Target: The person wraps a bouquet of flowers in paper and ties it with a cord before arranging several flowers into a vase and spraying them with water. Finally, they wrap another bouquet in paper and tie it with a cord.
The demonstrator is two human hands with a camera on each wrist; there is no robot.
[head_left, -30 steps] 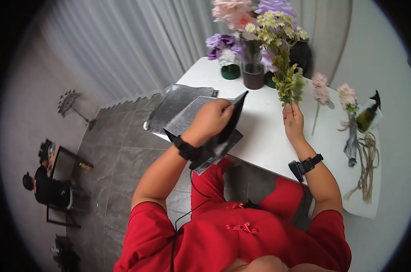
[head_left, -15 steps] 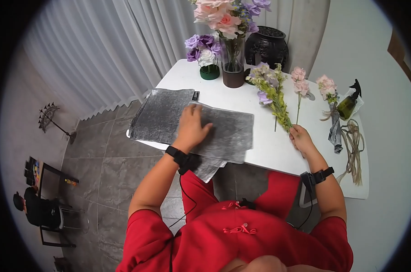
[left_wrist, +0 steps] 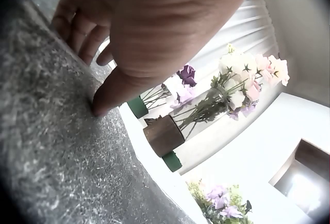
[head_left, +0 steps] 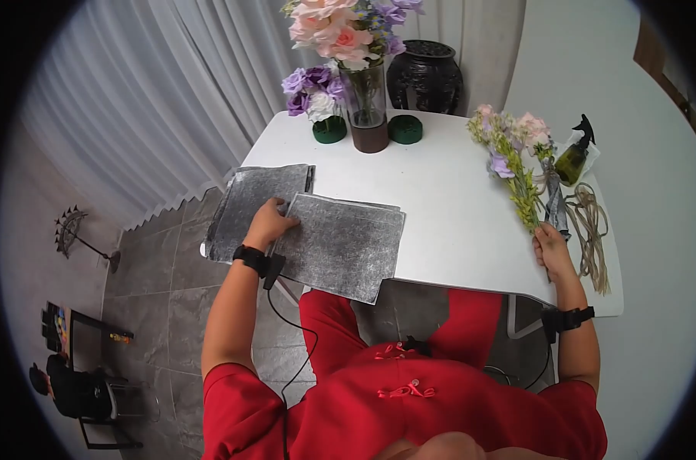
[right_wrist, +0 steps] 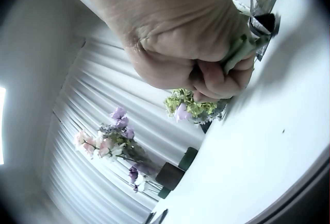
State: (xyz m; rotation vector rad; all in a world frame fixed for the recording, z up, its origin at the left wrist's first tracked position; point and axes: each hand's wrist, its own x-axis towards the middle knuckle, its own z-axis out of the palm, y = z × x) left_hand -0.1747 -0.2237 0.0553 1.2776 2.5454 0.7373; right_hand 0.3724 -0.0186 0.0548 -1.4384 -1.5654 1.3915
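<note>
The left hand (head_left: 269, 222) rests on the left part of a grey sheet (head_left: 340, 241) lying at the table's front edge, its thumb on the sheet and fingers spread. In the left wrist view the thumb of the left hand (left_wrist: 149, 33) touches the sheet's mottled surface. At the right, the right hand (head_left: 551, 249) grips the stems of a bunch of green, lilac and pink flowers (head_left: 516, 172), its blooms pointing away from the body. Curled fingers of the right hand (right_wrist: 191, 44) close round the green stems (right_wrist: 240, 54) in the right wrist view.
More grey sheets (head_left: 259, 195) lie at the table's left end. Behind stand a vase (head_left: 367, 107) of flowers, purple and white flowers (head_left: 315, 92) in a green base, and a green disc (head_left: 405, 129). A spray bottle (head_left: 572, 162) and twine (head_left: 589, 230) are at the right.
The sheet held up by the left hand has been laid flat on the table, and that hand now rests on it. The right hand has carried the bunch rightward and lowered it.
</note>
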